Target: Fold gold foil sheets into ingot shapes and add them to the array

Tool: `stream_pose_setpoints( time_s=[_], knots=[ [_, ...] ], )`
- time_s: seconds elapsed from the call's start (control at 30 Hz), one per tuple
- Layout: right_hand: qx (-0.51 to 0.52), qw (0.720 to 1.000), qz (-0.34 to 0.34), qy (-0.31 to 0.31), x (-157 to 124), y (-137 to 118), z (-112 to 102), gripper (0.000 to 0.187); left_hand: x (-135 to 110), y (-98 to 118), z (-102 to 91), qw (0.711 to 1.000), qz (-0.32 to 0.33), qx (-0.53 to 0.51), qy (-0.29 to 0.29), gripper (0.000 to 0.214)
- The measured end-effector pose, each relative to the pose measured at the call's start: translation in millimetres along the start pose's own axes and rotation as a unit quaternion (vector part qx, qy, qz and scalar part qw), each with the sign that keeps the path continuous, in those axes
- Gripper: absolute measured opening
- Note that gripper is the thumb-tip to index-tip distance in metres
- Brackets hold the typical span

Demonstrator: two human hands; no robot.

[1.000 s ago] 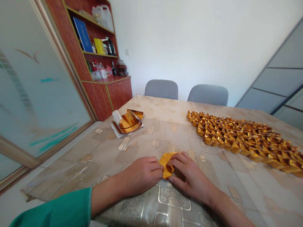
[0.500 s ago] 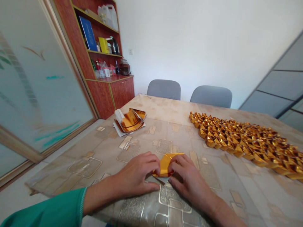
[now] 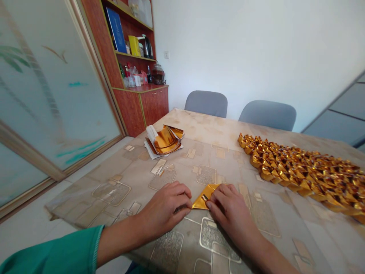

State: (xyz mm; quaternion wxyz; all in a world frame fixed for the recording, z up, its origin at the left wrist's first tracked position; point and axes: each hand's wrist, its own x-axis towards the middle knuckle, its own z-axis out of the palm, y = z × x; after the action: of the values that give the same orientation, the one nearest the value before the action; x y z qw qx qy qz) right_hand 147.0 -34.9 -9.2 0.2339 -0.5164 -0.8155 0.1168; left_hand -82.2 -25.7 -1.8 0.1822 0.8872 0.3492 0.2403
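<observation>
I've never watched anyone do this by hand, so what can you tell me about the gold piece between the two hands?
The gold piece looks like shiny foil paper, slanted on its left side to a pointed corner, with a crease near its top edge. It lies on the patterned tabletop. The left hand's fingertips are at that corner; the right hand hides its right part.

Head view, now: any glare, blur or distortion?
Head view: bright glints on the rows of folded gold-foil pieces, sheen on the curled gold-foil stack; head view: tall red-brown wooden cabinet slants, consistent with wide-angle distortion; head view: no strong motion blur on the left bare hand, right bare hand or flat yellow-gold foil sheet.
</observation>
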Motion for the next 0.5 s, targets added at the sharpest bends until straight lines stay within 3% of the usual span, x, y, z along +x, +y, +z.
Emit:
stream_pose_setpoints(
  time_s=[0.3,0.5],
  knots=[
    [-0.097,0.995,0.001,0.003,2,-3,7,0.014,-3,10,1.1,0.991,0.047,0.126,0.003,0.021],
    [-0.116,0.993,0.011,-0.007,2,-4,7,0.014,-4,14,8.1,0.979,0.09,0.175,-0.047,0.033]
  ],
)
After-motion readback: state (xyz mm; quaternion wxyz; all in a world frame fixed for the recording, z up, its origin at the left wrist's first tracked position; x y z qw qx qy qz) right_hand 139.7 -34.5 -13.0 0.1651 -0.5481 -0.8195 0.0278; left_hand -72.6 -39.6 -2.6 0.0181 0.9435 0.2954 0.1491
